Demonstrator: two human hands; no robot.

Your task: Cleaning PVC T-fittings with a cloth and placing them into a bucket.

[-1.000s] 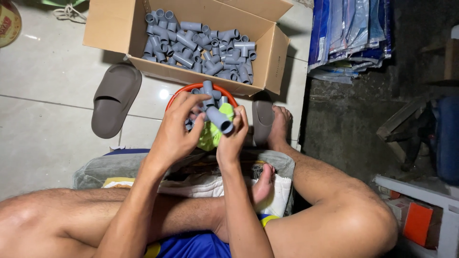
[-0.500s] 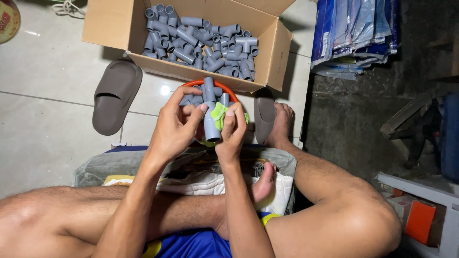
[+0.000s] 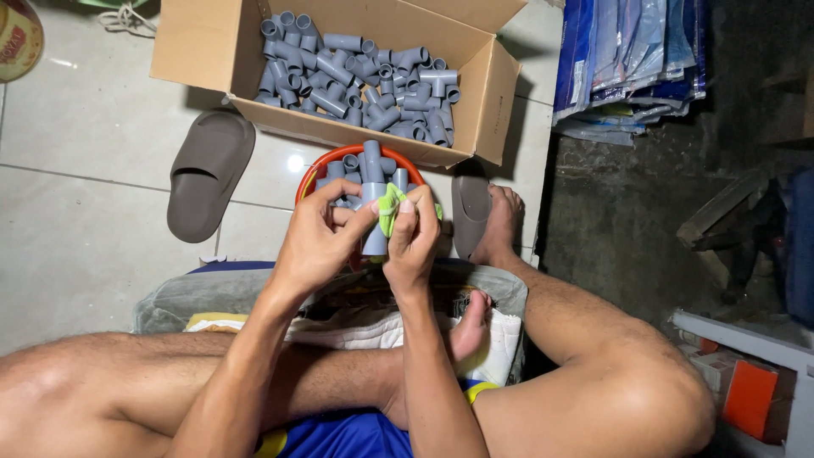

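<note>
Between both grips stood a pipe (image 3: pixel 374 240): left hand (image 3: pixel 318 242) clenched it, right hand (image 3: pixel 413 246) pinched a cloth (image 3: pixel 389 203) against it.

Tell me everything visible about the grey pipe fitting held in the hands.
The grey pipe fitting is a short tube, plastic by its look, matte and plain. It stands roughly upright above the orange basin. The left hand pinches it from the left; the right hand presses a yellow-green cloth against its upper end, hiding it.
</note>
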